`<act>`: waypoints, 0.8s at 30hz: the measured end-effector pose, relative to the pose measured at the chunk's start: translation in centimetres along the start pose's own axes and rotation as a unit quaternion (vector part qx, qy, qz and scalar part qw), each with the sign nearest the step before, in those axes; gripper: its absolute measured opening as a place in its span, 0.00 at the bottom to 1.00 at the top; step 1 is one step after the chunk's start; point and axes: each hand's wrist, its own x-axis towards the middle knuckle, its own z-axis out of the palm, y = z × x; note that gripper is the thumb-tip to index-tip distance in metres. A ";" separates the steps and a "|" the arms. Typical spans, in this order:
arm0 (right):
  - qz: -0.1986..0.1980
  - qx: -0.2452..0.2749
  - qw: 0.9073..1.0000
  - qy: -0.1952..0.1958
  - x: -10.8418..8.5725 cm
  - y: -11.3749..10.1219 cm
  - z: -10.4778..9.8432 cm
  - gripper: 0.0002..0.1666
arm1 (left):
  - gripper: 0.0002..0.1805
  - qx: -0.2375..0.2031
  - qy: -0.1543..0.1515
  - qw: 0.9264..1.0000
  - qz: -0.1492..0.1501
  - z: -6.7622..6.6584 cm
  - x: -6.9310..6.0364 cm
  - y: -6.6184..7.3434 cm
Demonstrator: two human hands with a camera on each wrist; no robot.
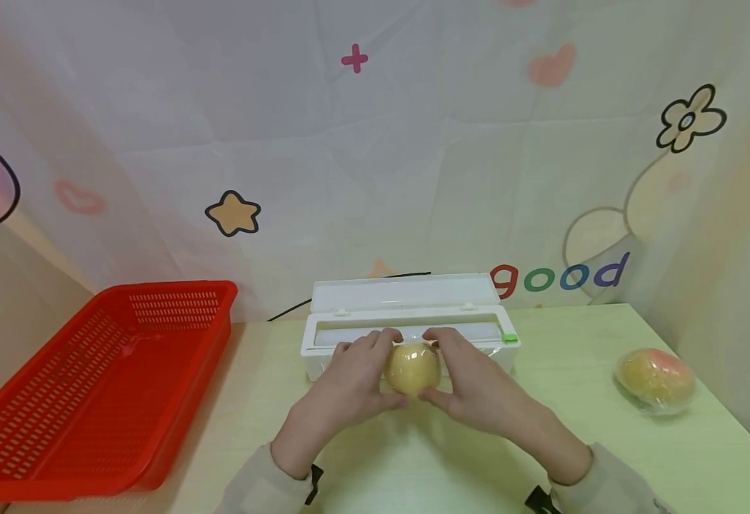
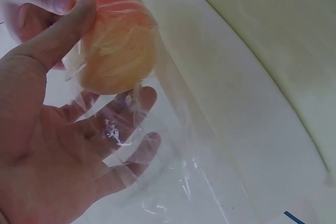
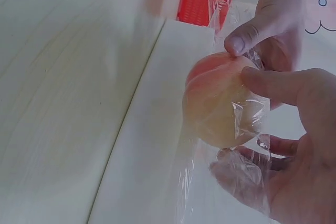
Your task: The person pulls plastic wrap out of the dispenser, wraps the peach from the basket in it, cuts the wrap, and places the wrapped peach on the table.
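Between both hands is a yellow peach (image 1: pixel 413 370) with a pink-red top, seen in the wrist views covered by clear cling film (image 2: pixel 173 182). My left hand (image 1: pixel 354 380) grips its left side, thumb toward me. On the right side my right hand (image 1: pixel 483 385) holds it too, and both thumbs lie on the fruit in the wrist views. Wrinkled film spreads over the fingers and hangs below the peach (image 3: pixel 226 103). Just behind the hands stands a white cling film dispenser (image 1: pixel 407 314), lid raised, with a roll inside and a green piece at its right end.
A red plastic basket (image 1: pixel 124 385) stands on the left of the pale table (image 1: pixel 581 343). At the far right lies another yellow-and-red fruit (image 1: pixel 656 380), wrapped in clear film. A printed cloth (image 1: pixel 401 178) hangs behind the table.
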 end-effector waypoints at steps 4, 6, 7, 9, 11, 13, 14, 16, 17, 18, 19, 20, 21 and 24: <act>-0.013 0.007 1.000 0.016 0.1 0.2 -0.3 0.36 | 0.39 -0.019 0.000 1.000 -0.009 -0.1 0.3 -0.1; -0.017 0.001 1.000 0.023 0.1 0.3 -0.4 0.34 | 0.38 -0.029 0.001 0.999 -0.012 -0.2 0.3 -0.1; -0.017 -0.004 1.000 0.026 0.1 0.3 -0.4 0.34 | 0.38 -0.032 0.002 0.999 -0.011 -0.2 0.3 -0.1; -0.015 -0.017 0.999 0.027 -0.1 0.2 -0.5 0.34 | 0.38 -0.036 0.010 0.999 -0.008 -0.3 0.3 -0.2; -0.014 -0.029 0.999 0.027 -0.2 0.1 -0.5 0.35 | 0.39 -0.039 0.016 0.999 -0.010 -0.3 0.3 -0.2; -0.016 -0.036 0.999 0.031 -0.3 0.1 -0.5 0.36 | 0.40 -0.040 0.023 0.999 -0.012 -0.4 0.3 -0.2; -0.018 -0.038 0.999 0.033 -0.4 0.1 -0.5 0.36 | 0.40 -0.040 0.026 0.999 -0.012 -0.4 0.3 -0.2; -0.021 -0.035 0.998 0.038 -0.5 0.1 -0.5 0.37 | 0.40 -0.040 0.030 0.999 -0.013 -0.5 0.3 -0.3; -0.020 -0.034 0.998 0.041 -0.5 0.1 -0.4 0.37 | 0.40 -0.040 0.032 0.999 -0.011 -0.5 0.3 -0.3; -0.019 -0.033 0.998 0.045 -0.6 0.1 -0.4 0.38 | 0.40 -0.040 0.032 0.999 -0.010 -0.5 0.4 -0.3; -0.017 -0.032 0.998 0.049 -0.6 0.1 -0.4 0.39 | 0.40 -0.042 0.032 0.999 -0.008 -0.5 0.4 -0.3; -0.014 -0.031 0.998 0.052 -0.6 0.1 -0.4 0.39 | 0.41 -0.043 0.032 0.999 -0.006 -0.5 0.4 -0.3; -0.010 -0.029 0.998 0.056 -0.7 0.1 -0.4 0.40 | 0.42 -0.046 0.031 0.998 -0.008 -0.5 0.4 -0.3; -0.004 -0.029 0.997 0.069 -0.7 0.0 -0.3 0.40 | 0.44 -0.063 0.032 0.997 -0.014 -0.5 0.4 -0.4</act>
